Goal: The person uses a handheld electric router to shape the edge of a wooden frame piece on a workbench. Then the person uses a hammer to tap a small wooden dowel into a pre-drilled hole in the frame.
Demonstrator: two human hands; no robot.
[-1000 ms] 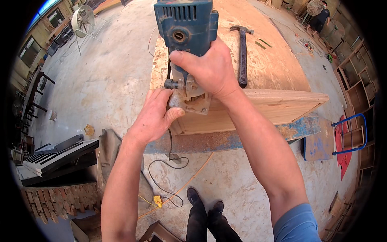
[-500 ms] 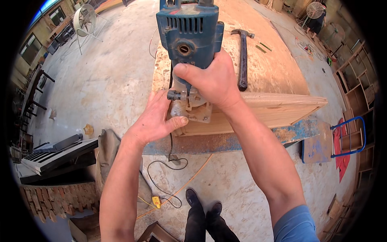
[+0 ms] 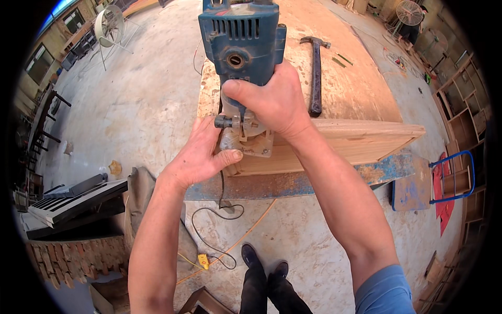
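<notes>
My right hand (image 3: 274, 102) is wrapped round the lower body of a blue trim router (image 3: 240, 39), thumb across its front. The router stands upright, its clear base plate (image 3: 251, 146) resting on the left end of a pale wooden panel with a raised frame (image 3: 329, 149). My left hand (image 3: 196, 154) clasps that same end, fingers along the far side and thumb on the near side beside the base plate. Its fingertips are partly hidden, and so is the router bit. Beyond the panel a claw hammer (image 3: 316, 78) lies on the workbench (image 3: 355, 78).
A black cord (image 3: 222, 188) hangs off the bench's front edge and loops on the floor near a yellow socket (image 3: 203, 261). A blue-handled trolley (image 3: 418, 186) stands to the right. Stacked dark panels (image 3: 78, 199) lie left, with a large fan (image 3: 110, 26) farther back.
The router and my right hand have shifted slightly to the left. My left hand stays almost in place at the panel's end.
</notes>
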